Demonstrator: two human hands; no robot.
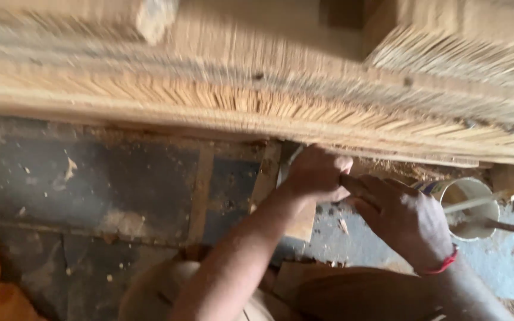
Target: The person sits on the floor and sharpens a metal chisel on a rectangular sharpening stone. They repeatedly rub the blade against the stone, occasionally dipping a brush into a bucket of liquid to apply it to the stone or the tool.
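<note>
- Nearest the camera, bottom of view: person's knees in brown cloth, both forearms reaching up and away toward the wooden frame.
- Right hand (403,217): red band (441,266) on wrist, fingers mostly straight and close together, tips pointing at the left hand and touching it; cannot tell if anything is pinched between them.
- Left hand (316,173): curled into a loose fist, knuckles up, pressed just under the frame's lower edge; looks closed on a thin pale strip (287,166) that runs up by the wrist, grip itself hidden.
- Strip: narrow, flat, light grey-white, slanted; material unclear, blurred.
- White cup (470,208) just right of right hand, on the floor, round rim, creamy inside, with two sticks (510,226) resting in it.
- Floor (90,184): dark, cracked, dusty, scattered with pale wood chips and sawdust; a bluish patch lies under the hands.
- Wooden slats (200,190) lie flat on the floor, left of the hands, tan and rough.
- Farther off, across the top: frame (239,101) of long wooden bars packed with thin straw-coloured splints, ends lined up like comb teeth, motion-blurred.
- Orange rounded thing at the bottom left corner, unclear.
</note>
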